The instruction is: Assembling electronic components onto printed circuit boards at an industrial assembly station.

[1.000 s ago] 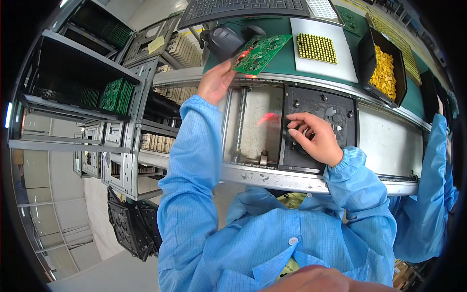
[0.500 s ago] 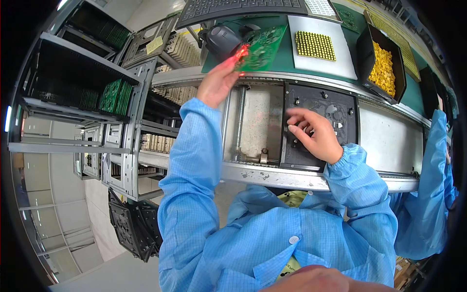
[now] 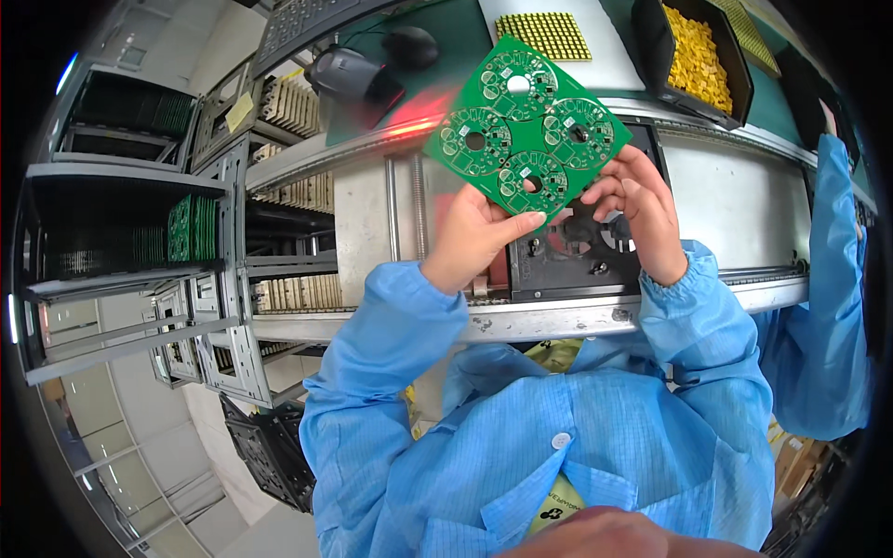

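Note:
A green circuit board [image 3: 530, 133] with several round patterns and holes is held up, tilted, above the rail. My left hand [image 3: 479, 232] grips its lower corner, thumb on the front face and the other fingers mostly hidden behind. Close against the board's lower right edge is my right hand [image 3: 642, 209], its fingers bent and apart; I see no firm pinch there. Below the board lies a black fixture plate [image 3: 581, 274] with round recesses and metal posts, partly covered by the board and my hands.
Left of the board, a dark scanner-like device [image 3: 344, 79] stands near red light and a mouse [image 3: 409, 46]. Beyond are a yellow gridded block [image 3: 544, 35] and a black bin [image 3: 665, 70] of yellow pieces. A rack [image 3: 130, 177] holds boards at left. Another person's blue sleeve [image 3: 833, 251] is at right.
My left hand has brought the circuit board away from the scanner-like device, rightward and toward me, turning its face into view. My right hand has risen from over the fixture plate to the board's edge.

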`<state>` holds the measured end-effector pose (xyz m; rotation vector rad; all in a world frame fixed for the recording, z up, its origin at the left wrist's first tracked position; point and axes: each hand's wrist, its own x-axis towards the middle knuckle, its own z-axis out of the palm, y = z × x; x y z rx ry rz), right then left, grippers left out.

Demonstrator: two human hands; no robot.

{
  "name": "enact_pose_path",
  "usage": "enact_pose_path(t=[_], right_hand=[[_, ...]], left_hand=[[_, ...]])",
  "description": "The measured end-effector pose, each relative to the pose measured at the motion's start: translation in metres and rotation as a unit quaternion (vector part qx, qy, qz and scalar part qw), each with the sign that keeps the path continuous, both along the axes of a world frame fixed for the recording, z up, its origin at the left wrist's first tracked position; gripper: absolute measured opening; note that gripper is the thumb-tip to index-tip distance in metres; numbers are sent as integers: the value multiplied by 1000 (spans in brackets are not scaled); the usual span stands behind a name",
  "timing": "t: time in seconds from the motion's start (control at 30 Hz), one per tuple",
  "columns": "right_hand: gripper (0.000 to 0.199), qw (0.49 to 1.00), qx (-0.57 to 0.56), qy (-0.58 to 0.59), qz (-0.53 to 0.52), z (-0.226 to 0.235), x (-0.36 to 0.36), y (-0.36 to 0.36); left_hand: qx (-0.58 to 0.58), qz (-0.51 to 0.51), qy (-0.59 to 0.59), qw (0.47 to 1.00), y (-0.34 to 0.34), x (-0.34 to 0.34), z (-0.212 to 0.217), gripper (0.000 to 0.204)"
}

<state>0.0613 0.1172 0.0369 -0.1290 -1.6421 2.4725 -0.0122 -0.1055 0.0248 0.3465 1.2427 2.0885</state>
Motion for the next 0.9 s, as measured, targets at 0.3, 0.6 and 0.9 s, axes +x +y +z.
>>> enact_pose_path(t=[0.3,0.6,0.9], right_hand=[[33,968,212,-136,2,2,13,102],[48,939,282,-193,33,-7,16,94],[35,815,575,-57,-46,-11,9,92]], left_hand=[[-296,-41,318,900,-18,-4,11,14],[-309,75,584,747,3,-14,3,17],[-391,-38,663,638,14,-7,6,38]])
